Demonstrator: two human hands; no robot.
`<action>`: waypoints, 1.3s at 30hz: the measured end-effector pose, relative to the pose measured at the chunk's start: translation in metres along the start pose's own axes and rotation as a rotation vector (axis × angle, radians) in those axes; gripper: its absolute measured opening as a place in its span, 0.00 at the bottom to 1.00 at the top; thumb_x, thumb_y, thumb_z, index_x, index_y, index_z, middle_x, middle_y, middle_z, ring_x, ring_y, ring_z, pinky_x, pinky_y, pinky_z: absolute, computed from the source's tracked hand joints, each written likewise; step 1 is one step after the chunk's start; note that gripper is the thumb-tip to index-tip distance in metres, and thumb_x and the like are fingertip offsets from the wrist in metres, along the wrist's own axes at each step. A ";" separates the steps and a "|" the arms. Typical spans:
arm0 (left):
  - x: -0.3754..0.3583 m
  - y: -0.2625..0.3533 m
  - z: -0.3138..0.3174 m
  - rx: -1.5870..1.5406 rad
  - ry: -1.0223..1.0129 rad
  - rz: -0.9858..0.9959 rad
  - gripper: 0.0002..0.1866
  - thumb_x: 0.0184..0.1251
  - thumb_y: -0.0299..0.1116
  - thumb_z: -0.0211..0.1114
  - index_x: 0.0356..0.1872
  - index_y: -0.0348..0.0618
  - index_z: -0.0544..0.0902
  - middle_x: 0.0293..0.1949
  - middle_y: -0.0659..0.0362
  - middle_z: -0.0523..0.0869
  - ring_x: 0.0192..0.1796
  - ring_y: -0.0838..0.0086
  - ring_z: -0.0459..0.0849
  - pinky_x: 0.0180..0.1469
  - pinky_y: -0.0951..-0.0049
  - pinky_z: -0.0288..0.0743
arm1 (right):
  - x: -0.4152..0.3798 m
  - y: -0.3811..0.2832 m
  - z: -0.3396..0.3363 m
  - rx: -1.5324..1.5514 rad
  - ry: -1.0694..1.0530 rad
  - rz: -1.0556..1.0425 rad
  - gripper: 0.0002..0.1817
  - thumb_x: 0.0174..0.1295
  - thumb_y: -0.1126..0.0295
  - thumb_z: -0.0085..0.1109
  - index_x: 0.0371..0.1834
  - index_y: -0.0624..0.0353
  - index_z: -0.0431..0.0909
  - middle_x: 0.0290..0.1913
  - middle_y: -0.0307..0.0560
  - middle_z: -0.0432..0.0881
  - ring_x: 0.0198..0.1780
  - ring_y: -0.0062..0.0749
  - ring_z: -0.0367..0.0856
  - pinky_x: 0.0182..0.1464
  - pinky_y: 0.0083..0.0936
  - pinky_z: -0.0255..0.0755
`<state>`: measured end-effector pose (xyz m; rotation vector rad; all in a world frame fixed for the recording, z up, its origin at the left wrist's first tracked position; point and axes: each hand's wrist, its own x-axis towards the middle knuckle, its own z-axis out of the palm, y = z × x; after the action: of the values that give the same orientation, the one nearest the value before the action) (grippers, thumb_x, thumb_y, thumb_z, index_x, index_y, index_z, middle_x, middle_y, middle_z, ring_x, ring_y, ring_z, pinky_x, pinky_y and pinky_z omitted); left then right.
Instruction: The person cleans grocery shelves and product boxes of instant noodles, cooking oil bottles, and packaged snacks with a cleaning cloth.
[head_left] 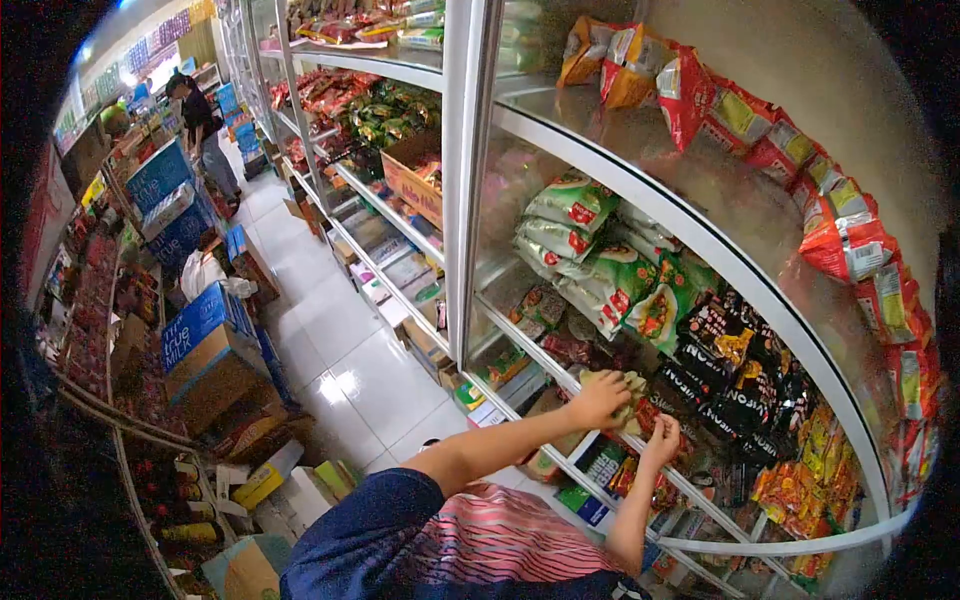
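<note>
My left hand (600,398) is closed on a crumpled yellowish-green cloth (622,412) at the front edge of a shelf. Just to its right, my right hand (662,440) has its fingers drawn together beside a red packet (648,416); whether it grips anything is too small to make out. Behind my hands, black packets (720,385) are stacked on the same shelf. Green and white bags (600,275) lie further back to the left of them, and orange packets (800,490) are at the right.
A white metal post (462,200) divides the shelving. Strips of red and orange packets (740,115) hang at upper right. Cardboard cartons (215,350) line the left side of the tiled aisle (345,370). A person (205,135) stands at its far end.
</note>
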<state>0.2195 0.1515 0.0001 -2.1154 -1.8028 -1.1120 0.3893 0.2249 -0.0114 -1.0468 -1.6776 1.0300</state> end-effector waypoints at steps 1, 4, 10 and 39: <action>-0.002 -0.012 -0.003 -0.026 -0.009 -0.032 0.22 0.38 0.40 0.64 0.35 0.40 0.73 0.37 0.52 0.74 0.48 0.56 0.68 0.51 0.58 0.62 | -0.004 -0.011 0.003 -0.088 0.005 0.010 0.08 0.59 0.69 0.49 0.35 0.62 0.73 0.36 0.44 0.76 0.41 0.29 0.73 0.45 0.25 0.65; -0.010 -0.041 -0.050 0.028 0.103 -0.149 0.21 0.35 0.39 0.66 0.34 0.42 0.73 0.34 0.52 0.74 0.40 0.58 0.71 0.44 0.60 0.66 | -0.008 0.002 0.009 -0.190 0.029 -0.038 0.10 0.60 0.66 0.49 0.31 0.61 0.75 0.34 0.43 0.76 0.40 0.33 0.73 0.44 0.30 0.66; -0.042 -0.099 -0.090 0.210 0.196 -0.478 0.19 0.40 0.40 0.65 0.35 0.43 0.74 0.35 0.49 0.73 0.41 0.54 0.70 0.43 0.59 0.65 | -0.012 0.000 0.018 -0.773 0.178 -0.517 0.06 0.56 0.71 0.49 0.29 0.60 0.76 0.35 0.45 0.76 0.39 0.41 0.73 0.42 0.35 0.68; -0.013 -0.086 -0.041 0.274 -0.021 -0.494 0.13 0.41 0.38 0.62 0.31 0.44 0.80 0.38 0.51 0.74 0.44 0.56 0.71 0.42 0.58 0.68 | -0.014 0.004 0.022 -0.903 0.255 -0.554 0.06 0.48 0.74 0.48 0.29 0.58 0.74 0.35 0.47 0.73 0.39 0.46 0.71 0.42 0.39 0.67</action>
<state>0.1243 0.1416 -0.0075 -1.5769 -2.4057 -0.8588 0.3730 0.2092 -0.0240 -1.0736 -2.0702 -0.2611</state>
